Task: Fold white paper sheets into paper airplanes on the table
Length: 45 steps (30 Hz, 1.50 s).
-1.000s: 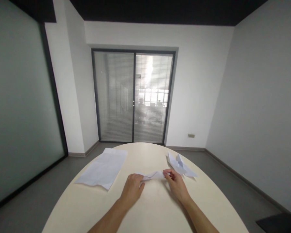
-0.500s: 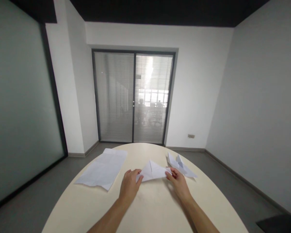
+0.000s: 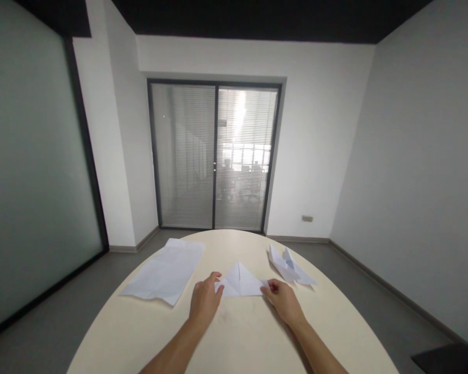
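Observation:
Between my hands is a white sheet of paper folded into a triangle with a flat strip along its near edge, the folded paper. Its peak points away from me, and a seam runs down its middle. My left hand pinches the left corner between thumb and fingers. At the right corner, my right hand grips in the same way, its fingers curled. A folded paper boat lies just beyond my right hand. Flat white sheets rest to the left of my left hand, apart from it.
Everything lies on a round cream table, whose curved edge drops to a grey floor on both sides. A dark flat object shows low at the right. Behind the table stands a glass door with blinds.
The folded paper has come slightly nearer and to the left, and turned so its near edge lies level. Both hands moved with it, keeping hold of the corners.

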Motion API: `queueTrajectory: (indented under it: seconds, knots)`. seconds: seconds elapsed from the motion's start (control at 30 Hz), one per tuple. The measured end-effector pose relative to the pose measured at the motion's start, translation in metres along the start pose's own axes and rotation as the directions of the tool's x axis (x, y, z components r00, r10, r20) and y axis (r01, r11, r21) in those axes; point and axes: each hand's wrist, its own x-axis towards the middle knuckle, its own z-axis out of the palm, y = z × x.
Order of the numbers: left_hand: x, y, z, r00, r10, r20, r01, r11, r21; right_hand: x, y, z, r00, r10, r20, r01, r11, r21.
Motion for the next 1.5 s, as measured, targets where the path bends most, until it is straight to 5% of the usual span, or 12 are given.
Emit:
queueTrajectory:
  seconds: [0.87,1.2,1.5]
  knots:
    - [-0.007,0.013,-0.01,0.997,0.033,0.067,-0.047,0.975,0.219,-0.02,-0.039,-0.019,0.934,-0.28,0.221,0.341,0.882,-0.324]
    - [-0.013,0.023,-0.013,0.99,0.106,0.089,-0.132,0.917,0.377,-0.027,-0.046,-0.012,0.912,-0.123,0.391,0.285,0.877,-0.388]
    - [-0.027,0.037,-0.014,0.981,0.143,0.128,-0.17,0.957,0.236,-0.03,-0.05,-0.009,0.939,0.013,0.342,0.155,0.875,-0.459]
